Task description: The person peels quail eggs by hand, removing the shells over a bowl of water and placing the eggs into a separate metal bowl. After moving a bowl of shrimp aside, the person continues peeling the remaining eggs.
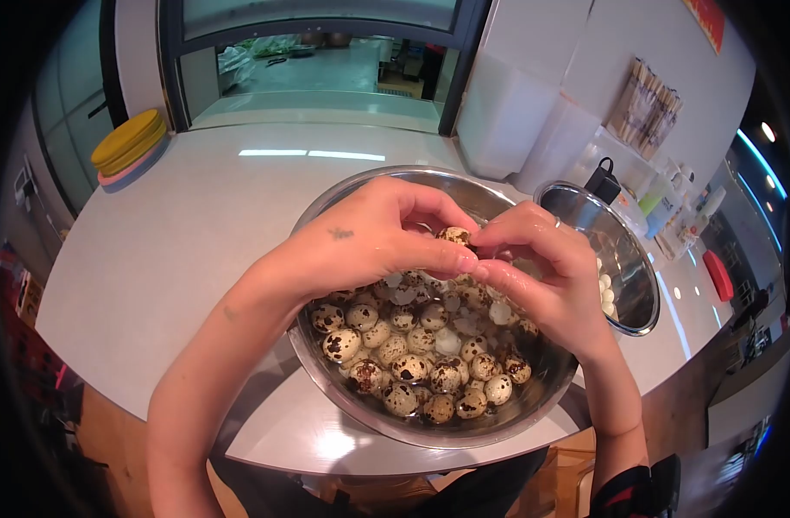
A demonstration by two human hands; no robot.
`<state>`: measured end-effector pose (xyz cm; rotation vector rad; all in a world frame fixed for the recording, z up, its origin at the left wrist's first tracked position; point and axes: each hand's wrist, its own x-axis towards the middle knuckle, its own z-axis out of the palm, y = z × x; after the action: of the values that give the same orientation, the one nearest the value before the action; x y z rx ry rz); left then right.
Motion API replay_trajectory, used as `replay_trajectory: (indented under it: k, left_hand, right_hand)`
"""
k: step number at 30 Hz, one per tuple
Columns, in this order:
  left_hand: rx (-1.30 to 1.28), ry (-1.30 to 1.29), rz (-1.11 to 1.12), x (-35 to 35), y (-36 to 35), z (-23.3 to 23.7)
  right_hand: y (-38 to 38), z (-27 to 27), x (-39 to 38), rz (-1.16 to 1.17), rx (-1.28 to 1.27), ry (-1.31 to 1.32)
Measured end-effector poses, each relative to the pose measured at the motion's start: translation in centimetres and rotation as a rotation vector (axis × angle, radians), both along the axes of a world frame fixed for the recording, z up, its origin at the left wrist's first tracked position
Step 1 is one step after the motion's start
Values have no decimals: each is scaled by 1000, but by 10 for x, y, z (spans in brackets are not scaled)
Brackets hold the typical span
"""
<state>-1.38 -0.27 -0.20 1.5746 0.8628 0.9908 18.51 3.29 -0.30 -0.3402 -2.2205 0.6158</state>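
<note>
The pale, glossy table (pixel 214 207) spreads across the scene from left to right. On it, near the middle, stands a large metal bowl (pixel 524 410) of clear liquid, and at its far right side is a smaller metal bowl (pixel 638 276). The left hand (pixel 382 226) and the right hand (pixel 541 263) come together above the far half of the large bowl, fingers curled in, thumbs nearly meeting, with one egg pinched between their fingertips. At the far left of the table lies a stack of round pads (pixel 129 142), yellow on top with pink beneath. A black plug-like object (pixel 603 180) is at the far right, just beyond the smaller bowl. Many brown-blotched eggs (pixel 409 369) crowd the large bowl, with pale, translucent pieces (pixel 447 342) among them. The held egg (pixel 453 235) is speckled too. In the smaller bowl, smooth white eggs (pixel 607 295) show along its left side, partly hidden by the right hand. The smallest thing is a thin ring (pixel 558 222) on a finger of the right hand
</note>
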Motion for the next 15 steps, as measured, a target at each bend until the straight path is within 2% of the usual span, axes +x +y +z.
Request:
replay_trajectory:
  k: [3,6,10,13,15]
  left_hand:
    - [-91,1,14,3,-6,7]
    - [7,13,9,1,-1,1]
    - [3,64,19,2,-3,4]
    - [-35,42,32,3,-3,5]
    - [-64,-61,63,3,-2,5]
  right_hand:
    - [5,4,4,-1,138,-57]
    - [4,5,3,-22,189,-51]
    - [1,3,-1,-56,257,-78]
    - [0,3,-2,-68,339,-94]
    - [-1,3,-3,-76,365,-101]
